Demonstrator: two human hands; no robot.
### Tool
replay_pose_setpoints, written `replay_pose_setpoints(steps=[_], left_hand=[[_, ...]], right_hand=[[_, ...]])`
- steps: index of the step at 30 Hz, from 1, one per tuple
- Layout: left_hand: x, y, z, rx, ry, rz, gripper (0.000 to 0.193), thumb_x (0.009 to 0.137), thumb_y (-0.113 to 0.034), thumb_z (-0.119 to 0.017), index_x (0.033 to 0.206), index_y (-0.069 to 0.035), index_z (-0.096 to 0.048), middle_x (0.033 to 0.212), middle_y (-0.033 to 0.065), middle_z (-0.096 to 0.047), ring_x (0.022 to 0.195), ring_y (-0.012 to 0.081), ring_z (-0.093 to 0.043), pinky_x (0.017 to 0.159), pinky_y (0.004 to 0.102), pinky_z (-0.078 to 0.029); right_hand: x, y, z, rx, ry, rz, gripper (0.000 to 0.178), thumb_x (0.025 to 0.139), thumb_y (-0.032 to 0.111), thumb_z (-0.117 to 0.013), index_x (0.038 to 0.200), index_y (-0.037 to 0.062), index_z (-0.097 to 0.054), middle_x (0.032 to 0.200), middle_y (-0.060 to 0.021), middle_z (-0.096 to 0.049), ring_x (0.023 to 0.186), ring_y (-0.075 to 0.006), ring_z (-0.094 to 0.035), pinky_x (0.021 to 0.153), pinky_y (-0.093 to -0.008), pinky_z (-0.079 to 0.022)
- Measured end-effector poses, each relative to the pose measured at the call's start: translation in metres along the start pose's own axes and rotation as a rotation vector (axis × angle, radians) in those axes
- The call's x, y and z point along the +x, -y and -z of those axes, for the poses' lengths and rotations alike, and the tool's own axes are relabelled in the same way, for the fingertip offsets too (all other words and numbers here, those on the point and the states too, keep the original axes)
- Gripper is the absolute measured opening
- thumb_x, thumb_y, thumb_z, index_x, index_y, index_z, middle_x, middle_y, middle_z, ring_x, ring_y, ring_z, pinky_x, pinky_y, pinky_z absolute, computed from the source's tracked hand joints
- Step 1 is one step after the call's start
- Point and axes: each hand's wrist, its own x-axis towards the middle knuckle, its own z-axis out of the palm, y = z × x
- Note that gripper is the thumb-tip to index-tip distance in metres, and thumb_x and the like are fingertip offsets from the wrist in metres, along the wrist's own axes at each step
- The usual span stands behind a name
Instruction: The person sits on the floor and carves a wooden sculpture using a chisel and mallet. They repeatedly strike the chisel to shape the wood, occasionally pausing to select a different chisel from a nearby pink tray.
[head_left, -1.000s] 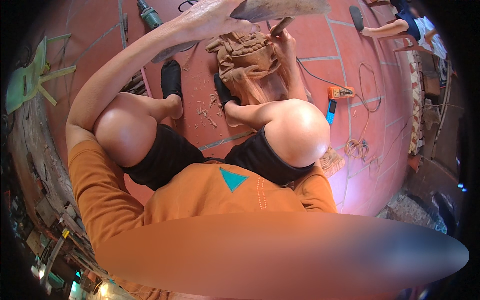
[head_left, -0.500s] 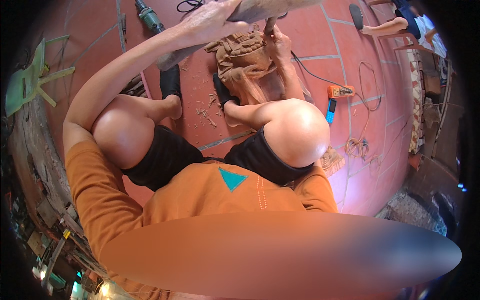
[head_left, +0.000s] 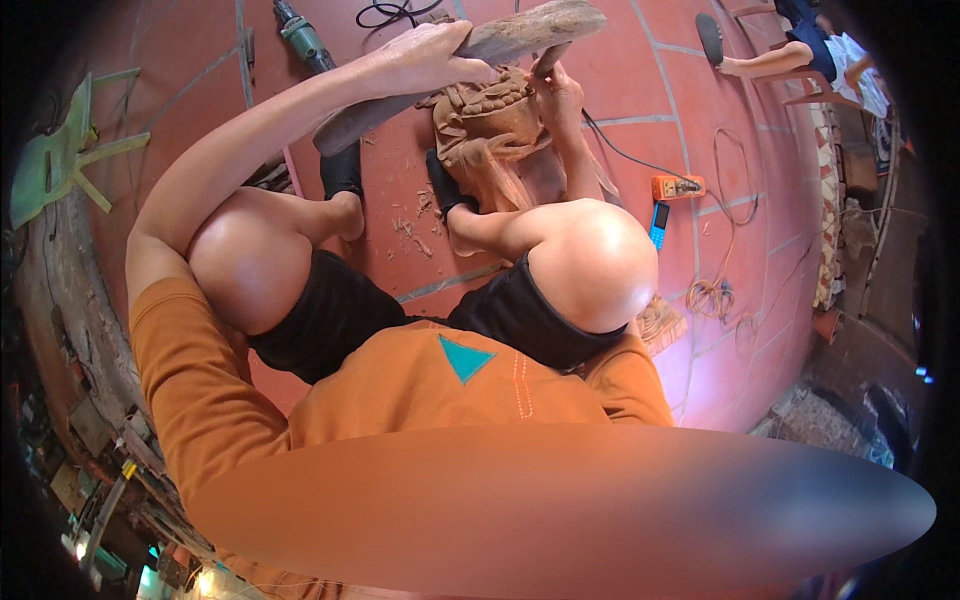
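My left hand [head_left: 435, 55] is wrapped round a long, worn wooden mallet [head_left: 530, 30], held slantwise above the carving. Closed round the shaft of a chisel [head_left: 550, 60] is my right hand [head_left: 560, 97], just nearer to me than the mallet. The chisel's upper end lies close under the mallet; whether they touch I cannot tell. Its cutting end is hidden by my hand. Between my feet and my right forearm stands a brown wood carving [head_left: 485, 130] with rounded, folded relief.
Wood shavings [head_left: 415, 225] litter the red tile floor [head_left: 700, 80]. A green power tool [head_left: 302, 38] lies far left. To the right are an orange power strip [head_left: 678, 187], a blue phone [head_left: 660, 222] and a coiled cord [head_left: 710, 297]. A seated person's leg [head_left: 770, 62] shows far right.
My left hand and the mallet have come slightly nearer to me, and the mallet's far end is now in view. The right hand still grips the chisel at the carving.
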Motion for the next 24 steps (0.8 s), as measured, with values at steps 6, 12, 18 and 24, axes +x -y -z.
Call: replay_pose_setpoints(steps=[6,12,18,24], left_hand=[[-0.007,-0.012,0.029,-0.177,0.028,0.129,0.06,0.091,-0.048,-0.07,0.116,0.005,-0.059,0.098,0.0239,-0.068,0.093,0.0281,-0.068,0.083,0.0427,-0.052],[-0.013,-0.032,0.043,-0.211,0.023,0.147,0.058,0.092,-0.048,-0.07,0.113,0.005,-0.059,0.095,0.0229,-0.067,0.091,0.0287,-0.068,0.082,0.0437,-0.052],[-0.016,-0.039,0.046,-0.163,0.031,0.103,0.056,0.092,-0.046,-0.071,0.112,0.005,-0.057,0.093,0.0272,-0.066,0.089,0.0335,-0.069,0.08,0.0459,-0.052],[-0.011,-0.035,0.036,-0.193,-0.091,0.039,0.054,0.092,-0.042,-0.07,0.113,0.005,-0.057,0.091,0.0293,-0.066,0.088,0.0383,-0.07,0.079,0.049,-0.052]], right_hand=[[-0.008,-0.012,-0.004,0.517,-0.17,-0.288,0.016,0.091,-0.002,-0.074,0.101,0.0046,-0.064,0.085,0.0037,-0.064,0.077,-0.0053,-0.059,0.068,-0.0242,-0.049],[0.001,-0.01,-0.003,0.485,-0.032,-0.19,0.015,0.092,-0.001,-0.074,0.103,0.0042,-0.064,0.084,0.002,-0.065,0.076,-0.0061,-0.058,0.069,-0.0247,-0.049],[0.013,-0.005,0.004,0.244,0.107,-0.067,0.017,0.09,0.005,-0.076,0.104,0.0074,-0.067,0.08,-0.0001,-0.067,0.073,-0.0089,-0.059,0.069,-0.0277,-0.05],[0.012,0.008,0.006,0.018,0.16,-0.039,0.027,0.089,0.012,-0.075,0.115,0.0112,-0.067,0.086,-0.01,-0.075,0.075,-0.0209,-0.071,0.072,-0.0363,-0.054]])
